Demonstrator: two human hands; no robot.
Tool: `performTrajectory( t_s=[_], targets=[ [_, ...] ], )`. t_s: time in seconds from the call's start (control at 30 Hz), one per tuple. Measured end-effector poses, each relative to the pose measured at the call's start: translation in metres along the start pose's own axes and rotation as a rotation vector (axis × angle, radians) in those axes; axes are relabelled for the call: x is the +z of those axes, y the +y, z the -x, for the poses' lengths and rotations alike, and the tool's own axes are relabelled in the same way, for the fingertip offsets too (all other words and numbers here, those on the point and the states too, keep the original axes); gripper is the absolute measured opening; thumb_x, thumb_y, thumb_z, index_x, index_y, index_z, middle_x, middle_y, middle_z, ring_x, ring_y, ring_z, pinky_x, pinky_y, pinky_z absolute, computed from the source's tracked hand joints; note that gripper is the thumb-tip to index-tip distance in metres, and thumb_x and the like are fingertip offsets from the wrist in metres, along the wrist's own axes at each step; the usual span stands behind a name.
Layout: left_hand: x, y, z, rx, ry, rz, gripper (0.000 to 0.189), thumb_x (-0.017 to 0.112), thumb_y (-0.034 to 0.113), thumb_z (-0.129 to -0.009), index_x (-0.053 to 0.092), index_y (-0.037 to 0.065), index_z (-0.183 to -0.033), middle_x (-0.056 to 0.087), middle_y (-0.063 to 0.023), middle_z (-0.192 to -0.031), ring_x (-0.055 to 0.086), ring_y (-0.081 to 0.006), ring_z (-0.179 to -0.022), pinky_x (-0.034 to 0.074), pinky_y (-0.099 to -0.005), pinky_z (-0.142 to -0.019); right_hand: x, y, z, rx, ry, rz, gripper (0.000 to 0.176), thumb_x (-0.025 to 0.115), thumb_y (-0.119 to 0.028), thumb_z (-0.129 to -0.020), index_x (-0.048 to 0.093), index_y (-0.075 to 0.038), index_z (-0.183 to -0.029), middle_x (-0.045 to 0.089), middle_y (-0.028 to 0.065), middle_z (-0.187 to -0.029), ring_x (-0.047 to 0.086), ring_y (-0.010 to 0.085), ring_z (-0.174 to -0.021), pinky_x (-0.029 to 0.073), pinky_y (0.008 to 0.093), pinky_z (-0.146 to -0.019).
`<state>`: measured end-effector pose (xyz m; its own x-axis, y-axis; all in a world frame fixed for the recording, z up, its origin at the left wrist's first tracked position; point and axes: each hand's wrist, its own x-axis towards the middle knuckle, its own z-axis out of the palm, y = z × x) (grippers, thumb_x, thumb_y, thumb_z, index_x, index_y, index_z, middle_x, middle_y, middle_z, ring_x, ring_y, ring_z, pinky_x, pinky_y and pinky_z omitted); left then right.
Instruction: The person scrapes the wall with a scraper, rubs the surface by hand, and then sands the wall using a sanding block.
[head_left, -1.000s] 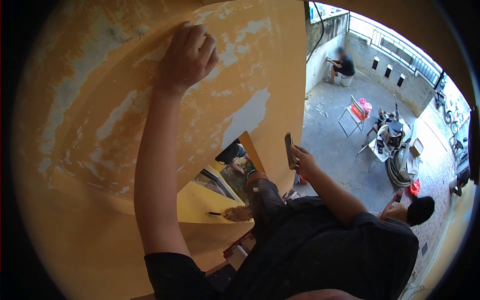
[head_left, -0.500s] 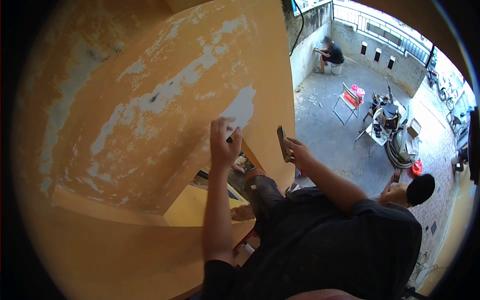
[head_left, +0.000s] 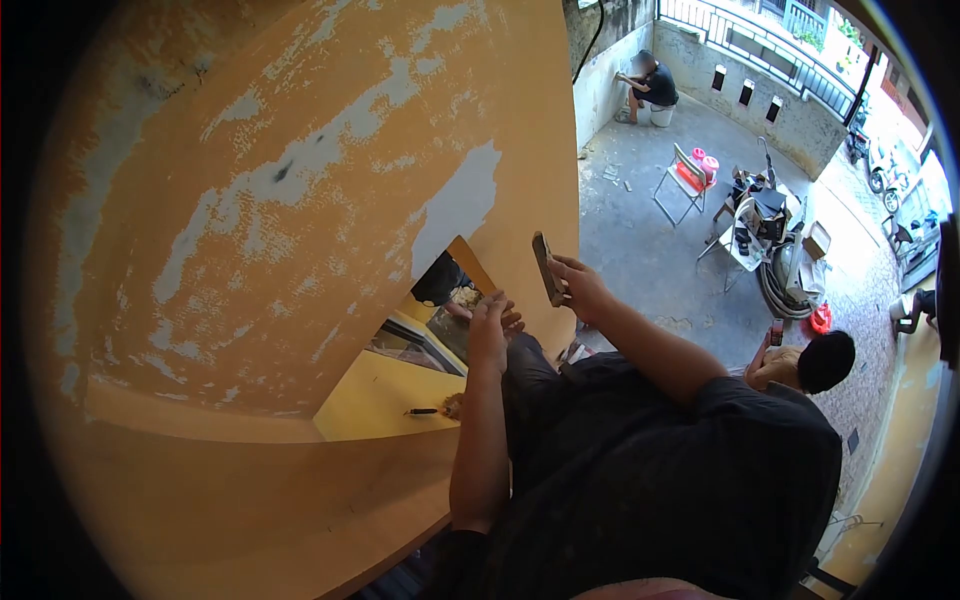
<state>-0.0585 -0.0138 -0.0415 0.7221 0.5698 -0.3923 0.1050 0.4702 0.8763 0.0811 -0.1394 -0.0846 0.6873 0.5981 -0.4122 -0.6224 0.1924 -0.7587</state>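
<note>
An orange-painted wall (head_left: 330, 230) with pale scraped patches fills the left side. My right hand (head_left: 582, 287) grips a narrow, flat brownish block (head_left: 547, 270) that looks like a sanding block, held upright just off the wall's right part. Lower and to the left, my left hand (head_left: 490, 330) has its fingers curled at the orange edge (head_left: 474, 267) of an opening in the wall. The fingertips are partly hidden, and they seem to close on that edge. Above this hand lies a smooth grey-white patch (head_left: 458, 205).
Through the opening, part of another person (head_left: 440, 285) shows. A dark-handled tool (head_left: 422, 411) lies on a yellow surface. Below, a person in a black cap (head_left: 825, 362) holds a phone, and another crouches at the far wall (head_left: 655, 82). A folding chair (head_left: 687, 185) and a cluttered table (head_left: 745, 235) stand outside.
My left hand has dropped from in front of the wall to the opening's edge, and its spread fingers have curled. My right hand still holds the block, slightly further left in view.
</note>
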Motion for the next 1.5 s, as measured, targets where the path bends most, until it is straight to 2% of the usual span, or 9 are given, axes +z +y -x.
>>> performTrajectory(
  t_s=[0.2,0.4,0.97,1.03,1.13,1.43,1.5],
  targets=[
    [0.013,-0.001,-0.002,-0.045,-0.103,0.059,0.035,0.054,0.025,-0.096,0.052,0.004,-0.124,0.057,-0.0091,-0.102,0.059,-0.0199,-0.087,0.051,-0.0363,-0.078,-0.006,-0.003,-0.001,-0.013,0.019,-0.03,0.041,0.065,-0.032,-0.091,0.057,-0.011,-0.126,0.061,0.0017,-0.095,0.059,0.0148,-0.078,0.047,0.0289,-0.06],
    [0.02,-0.003,0.0,-0.078,-0.136,0.074,0.035,0.053,0.024,-0.096,0.051,0.004,-0.125,0.056,-0.0079,-0.099,0.058,-0.0203,-0.086,0.05,-0.0378,-0.079,-0.008,-0.005,0.002,-0.023,0.013,-0.04,0.041,0.066,-0.032,-0.091,0.058,-0.011,-0.125,0.061,0.0016,-0.095,0.059,0.0147,-0.078,0.048,0.0286,-0.061],
    [0.023,-0.001,0.002,-0.109,-0.149,0.113,0.034,0.053,0.025,-0.095,0.052,0.005,-0.122,0.056,-0.0068,-0.097,0.057,-0.0202,-0.085,0.05,-0.0378,-0.079,-0.006,-0.006,0.005,-0.026,0.002,-0.041,0.039,0.066,-0.032,-0.091,0.059,-0.011,-0.124,0.062,0.0015,-0.096,0.059,0.015,-0.079,0.047,0.0294,-0.061],
    [0.024,-0.001,0.003,-0.116,-0.156,0.117,0.034,0.054,0.025,-0.095,0.052,0.005,-0.122,0.056,-0.0067,-0.097,0.057,-0.0203,-0.086,0.05,-0.0377,-0.079,-0.006,-0.006,0.005,-0.014,-0.001,-0.015,0.045,0.065,-0.032,-0.092,0.055,-0.01,-0.13,0.061,0.0025,-0.103,0.059,0.017,-0.086,0.049,0.032,-0.067],
    [0.027,-0.001,0.005,-0.125,-0.153,0.122,0.034,0.054,0.026,-0.095,0.052,0.006,-0.123,0.056,-0.0068,-0.097,0.057,-0.0207,-0.086,0.05,-0.0378,-0.079,-0.005,-0.006,0.007,-0.02,0.005,-0.04,0.04,0.065,-0.031,-0.092,0.058,-0.011,-0.125,0.062,0.0011,-0.097,0.059,0.015,-0.08,0.048,0.0297,-0.062],
    [0.018,-0.008,0.002,-0.127,-0.157,0.14,0.034,0.055,0.025,-0.095,0.053,0.006,-0.123,0.056,-0.0071,-0.097,0.057,-0.0207,-0.085,0.051,-0.0386,-0.078,-0.003,-0.006,0.008,-0.021,0.021,-0.014,0.04,0.065,-0.031,-0.091,0.057,-0.011,-0.125,0.062,0.0016,-0.101,0.06,0.0155,-0.083,0.049,0.0304,-0.064],
    [0.009,-0.011,0.006,-0.089,-0.122,0.131,0.034,0.054,0.024,-0.095,0.053,0.005,-0.123,0.058,-0.0074,-0.098,0.059,-0.0192,-0.083,0.052,-0.0352,-0.075,-0.006,-0.004,0.003,-0.02,0.011,-0.02,0.04,0.065,-0.03,-0.091,0.057,-0.011,-0.125,0.062,0.002,-0.102,0.06,0.0159,-0.084,0.049,0.0312,-0.065]
  ],
)
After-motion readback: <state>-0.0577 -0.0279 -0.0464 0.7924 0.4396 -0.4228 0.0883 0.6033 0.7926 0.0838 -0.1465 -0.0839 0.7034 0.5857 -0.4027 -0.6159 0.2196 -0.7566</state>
